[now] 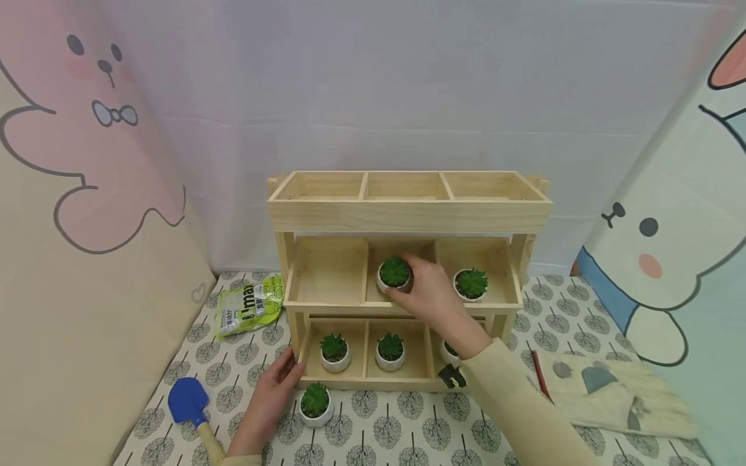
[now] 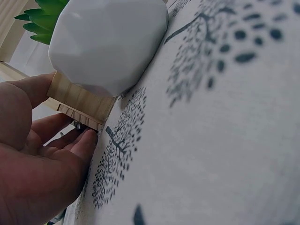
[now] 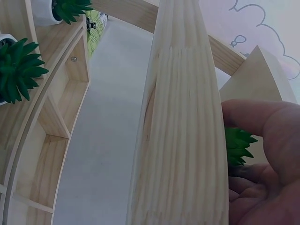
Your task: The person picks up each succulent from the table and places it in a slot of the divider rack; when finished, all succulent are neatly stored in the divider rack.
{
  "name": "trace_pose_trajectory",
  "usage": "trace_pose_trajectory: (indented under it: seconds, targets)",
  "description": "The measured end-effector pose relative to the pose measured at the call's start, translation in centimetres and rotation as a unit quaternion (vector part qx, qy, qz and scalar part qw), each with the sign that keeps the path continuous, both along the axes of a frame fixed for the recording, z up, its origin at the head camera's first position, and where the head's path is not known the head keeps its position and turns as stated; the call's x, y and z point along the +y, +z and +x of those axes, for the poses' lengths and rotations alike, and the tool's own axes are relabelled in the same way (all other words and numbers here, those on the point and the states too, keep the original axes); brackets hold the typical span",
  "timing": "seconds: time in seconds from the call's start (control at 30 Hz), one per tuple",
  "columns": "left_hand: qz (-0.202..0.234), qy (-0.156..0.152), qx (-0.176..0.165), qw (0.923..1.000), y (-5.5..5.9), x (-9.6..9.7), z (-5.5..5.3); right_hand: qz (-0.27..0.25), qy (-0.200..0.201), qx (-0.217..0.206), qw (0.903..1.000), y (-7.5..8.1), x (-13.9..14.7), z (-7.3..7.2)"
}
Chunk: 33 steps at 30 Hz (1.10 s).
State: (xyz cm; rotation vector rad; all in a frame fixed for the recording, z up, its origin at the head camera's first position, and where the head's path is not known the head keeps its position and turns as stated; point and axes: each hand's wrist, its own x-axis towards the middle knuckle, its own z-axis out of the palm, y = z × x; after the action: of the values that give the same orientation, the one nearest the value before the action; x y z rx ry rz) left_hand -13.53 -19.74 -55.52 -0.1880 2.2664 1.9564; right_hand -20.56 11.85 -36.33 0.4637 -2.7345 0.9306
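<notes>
My right hand (image 1: pixel 432 292) holds a small potted succulent (image 1: pixel 394 272) by its white pot in the middle compartment of the wooden plant rack's (image 1: pixel 408 217) second tier. A front board hides most of that pot in the right wrist view, though its green leaves (image 3: pixel 239 145) show beside the thumb. Another potted succulent (image 1: pixel 471 285) sits in the compartment to the right. My left hand (image 1: pixel 272 391) grips the rack's lower left corner (image 2: pixel 79 96), thumb on one side and fingers on the other. Just right of it, a potted succulent (image 1: pixel 315 404) stands on the cloth.
Three potted succulents sit in the bottom tier, including one in the middle (image 1: pixel 390 353); the right one is partly behind my arm. A blue toy shovel (image 1: pixel 188 400) and a green packet (image 1: pixel 250 304) lie to the left. Gloves (image 1: pixel 618 391) lie at right on the tree-print cloth.
</notes>
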Motion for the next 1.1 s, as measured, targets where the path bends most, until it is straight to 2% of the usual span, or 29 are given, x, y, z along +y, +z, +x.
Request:
trace_pose_trajectory:
  seconds: [0.73,1.1]
  targets:
    - [-0.003,-0.002,-0.002,1.0000,-0.1,-0.1,0.0,-0.002,0.003,-0.011,0.9999,0.3,0.8,1.6]
    - [-0.001,-0.003,0.000,1.0000,0.0,0.0,0.0,-0.017,0.000,0.015,0.9997,0.3,1.3,3.5]
